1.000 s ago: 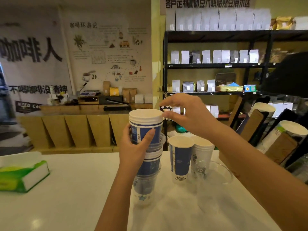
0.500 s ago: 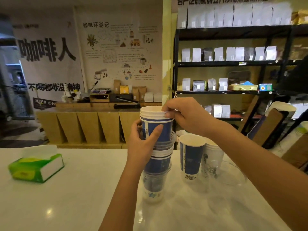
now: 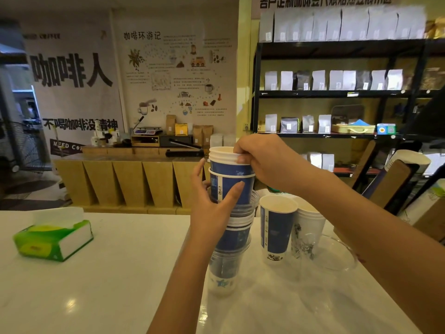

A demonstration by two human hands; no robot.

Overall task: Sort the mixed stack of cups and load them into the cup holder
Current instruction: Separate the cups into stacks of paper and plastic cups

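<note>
A mixed stack of cups [image 3: 228, 237] stands on the white counter [image 3: 120, 273], blue paper cups nested with clear plastic ones. My left hand [image 3: 212, 206] grips the stack around a blue cup in its upper half. My right hand [image 3: 262, 160] pinches the rim of the top blue cups [image 3: 226, 160], which stand raised a little out of the cup below. To the right stand a single blue cup [image 3: 274, 232], a short stack of white printed cups [image 3: 307, 230] and a clear cup [image 3: 337, 251]. The cup holder [image 3: 395, 179] with slanted tubes stands at the far right.
A green tissue box [image 3: 53, 239] lies on the counter at the left. Behind the counter are a wooden bar [image 3: 125, 179] and black shelves [image 3: 337, 92] with coffee bags.
My right hand has closed on the top cups' rim and lifted them slightly out of the stack. My left hand keeps hold of the stack. The camera has turned a little.
</note>
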